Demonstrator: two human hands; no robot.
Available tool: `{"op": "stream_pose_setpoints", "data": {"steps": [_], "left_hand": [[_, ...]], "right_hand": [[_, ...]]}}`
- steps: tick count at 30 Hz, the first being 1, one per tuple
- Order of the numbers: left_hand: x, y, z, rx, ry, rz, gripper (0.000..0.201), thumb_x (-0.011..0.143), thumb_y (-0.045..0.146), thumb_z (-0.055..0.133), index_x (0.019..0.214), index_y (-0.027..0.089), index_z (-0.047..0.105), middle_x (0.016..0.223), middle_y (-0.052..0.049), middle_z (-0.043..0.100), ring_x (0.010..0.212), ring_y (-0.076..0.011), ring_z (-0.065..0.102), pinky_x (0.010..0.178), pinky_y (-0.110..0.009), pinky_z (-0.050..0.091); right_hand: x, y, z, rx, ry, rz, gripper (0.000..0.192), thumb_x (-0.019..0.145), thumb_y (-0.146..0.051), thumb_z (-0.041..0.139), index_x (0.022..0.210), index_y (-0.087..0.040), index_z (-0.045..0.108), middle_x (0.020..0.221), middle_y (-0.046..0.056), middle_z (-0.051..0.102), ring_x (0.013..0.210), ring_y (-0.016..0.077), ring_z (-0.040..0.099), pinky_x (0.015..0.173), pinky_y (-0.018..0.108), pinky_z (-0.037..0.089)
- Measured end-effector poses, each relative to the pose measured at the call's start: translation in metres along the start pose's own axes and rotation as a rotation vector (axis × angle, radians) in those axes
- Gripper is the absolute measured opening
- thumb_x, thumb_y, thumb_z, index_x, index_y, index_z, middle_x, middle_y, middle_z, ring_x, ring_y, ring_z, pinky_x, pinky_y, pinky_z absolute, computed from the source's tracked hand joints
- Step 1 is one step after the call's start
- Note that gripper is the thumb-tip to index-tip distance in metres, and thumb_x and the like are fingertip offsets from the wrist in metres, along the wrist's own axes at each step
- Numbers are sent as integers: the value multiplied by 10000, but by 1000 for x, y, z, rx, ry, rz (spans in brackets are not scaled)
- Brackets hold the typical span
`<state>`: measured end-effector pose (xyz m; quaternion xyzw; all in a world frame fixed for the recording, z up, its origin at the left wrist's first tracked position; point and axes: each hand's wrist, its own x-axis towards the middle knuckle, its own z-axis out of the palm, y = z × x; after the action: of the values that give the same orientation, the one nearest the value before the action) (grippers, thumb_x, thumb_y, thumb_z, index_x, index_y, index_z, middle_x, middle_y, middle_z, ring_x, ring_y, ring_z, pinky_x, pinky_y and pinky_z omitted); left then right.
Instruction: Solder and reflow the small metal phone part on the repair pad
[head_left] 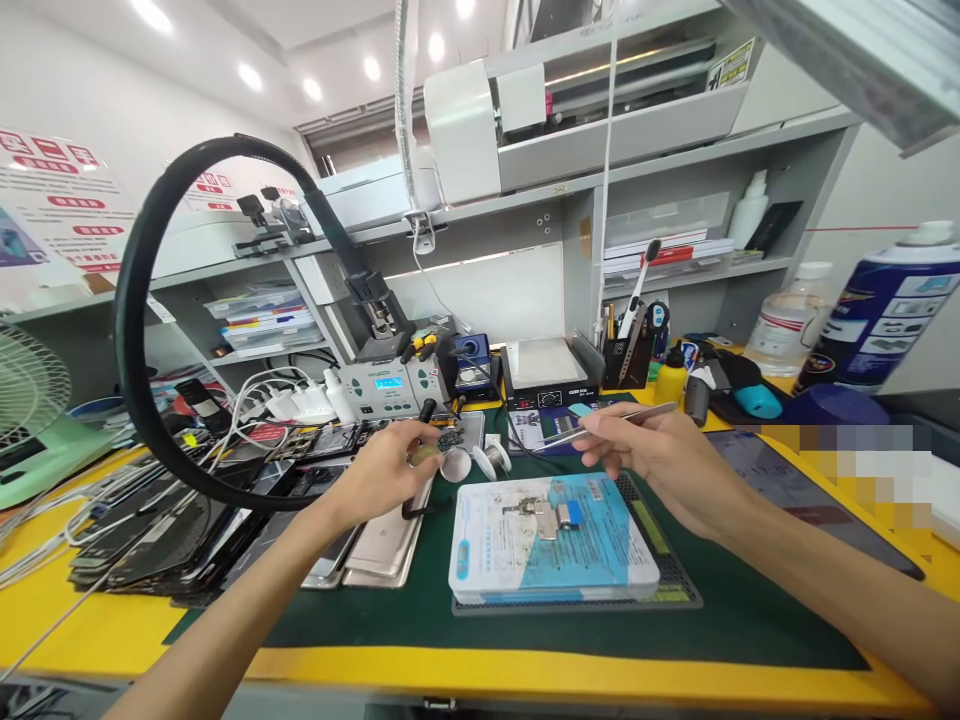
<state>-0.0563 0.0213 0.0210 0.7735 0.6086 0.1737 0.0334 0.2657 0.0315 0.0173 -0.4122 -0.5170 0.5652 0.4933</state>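
Note:
My left hand (394, 465) reaches over the left part of the mat, its fingers closed around a small round yellowish tub (425, 455), partly hidden by them. A white round lid or cup (456, 465) sits right beside those fingers, with a spool of solder wire (493, 462) to its right. My right hand (660, 450) pinches metal tweezers (559, 438), their tips pointing left above the mat. Between my hands lies a white and blue box (502, 565) on a dark perforated pad. On top of it rests a small circuit board (547, 518) with a blue flex part.
Stacked phones and phone screens (150, 530) crowd the left. A hot-air station (386, 385) with its looping black hose (127, 280) stands behind. At the back are a hot plate (551, 362) and a pen holder (628, 360); a spray can (881, 310) and a tablet (810, 490) are at right.

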Motion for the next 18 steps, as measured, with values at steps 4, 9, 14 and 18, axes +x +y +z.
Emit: {"op": "stream_pose_setpoints", "data": {"steps": [4, 9, 14, 18], "left_hand": [[8, 19, 8, -17, -60, 178, 358, 917, 380, 561, 1215, 217, 675, 1220, -85, 698, 1134, -276, 639, 961, -389, 522], [23, 32, 20, -6, -119, 344, 298, 921, 277, 563, 1182, 258, 705, 1223, -76, 679, 1184, -287, 592, 1065, -442, 449], [33, 34, 23, 0, -125, 315, 212, 952, 283, 528, 1017, 231, 723, 1042, -71, 712, 1039, -271, 639, 898, -410, 511], [39, 33, 23, -6, -123, 255, 179, 961, 314, 578, 972, 184, 700, 1008, -69, 698, 1009, -238, 641, 886, -411, 525]], "right_hand": [[1, 0, -1, 2, 1, -10, 329, 720, -473, 867, 775, -158, 792, 785, 100, 768, 711, 195, 695, 534, 250, 496], [4, 1, -5, 1, 8, -20, 283, 759, -437, 846, 801, -162, 795, 811, 102, 781, 729, 198, 708, 547, 256, 493], [4, -1, -7, 5, 34, -13, 259, 781, -405, 828, 801, -150, 789, 817, 109, 786, 731, 193, 710, 554, 251, 494], [5, -3, -6, 12, 40, -12, 254, 785, -391, 824, 790, -140, 782, 808, 114, 785, 713, 188, 704, 547, 249, 489]]}}
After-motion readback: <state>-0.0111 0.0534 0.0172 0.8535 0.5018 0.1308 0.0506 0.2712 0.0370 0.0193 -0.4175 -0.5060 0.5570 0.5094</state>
